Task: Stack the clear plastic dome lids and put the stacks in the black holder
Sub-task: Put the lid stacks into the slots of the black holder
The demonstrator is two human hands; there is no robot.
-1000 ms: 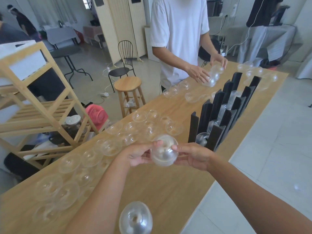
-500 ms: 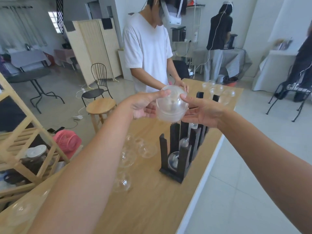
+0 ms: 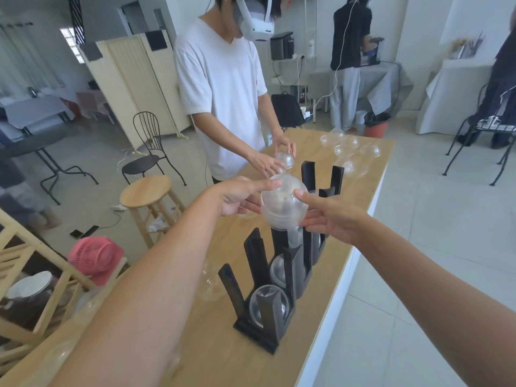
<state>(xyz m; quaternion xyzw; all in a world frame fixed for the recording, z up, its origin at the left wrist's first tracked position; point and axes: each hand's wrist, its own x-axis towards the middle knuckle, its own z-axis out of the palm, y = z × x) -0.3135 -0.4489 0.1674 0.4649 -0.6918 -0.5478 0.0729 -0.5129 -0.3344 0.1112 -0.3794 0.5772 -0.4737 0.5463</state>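
A stack of clear dome lids is held in the air between my left hand and my right hand, fingers pressed on both sides. It hangs above the middle slots of the black holder, which runs along the wooden table. Lids sit in the holder's near slots. Several loose lids lie at the table's far end. A few more lids show left of the holder, partly hidden by my left arm.
A person in a white shirt stands across the table with a lid under their hands. A wooden stool, black chair, pink basket and wooden shelf stand to the left. The table's right edge borders tiled floor.
Both hands have lifted the stack from low over the table near the holder's front end to above the holder's middle. The view has tilted up.
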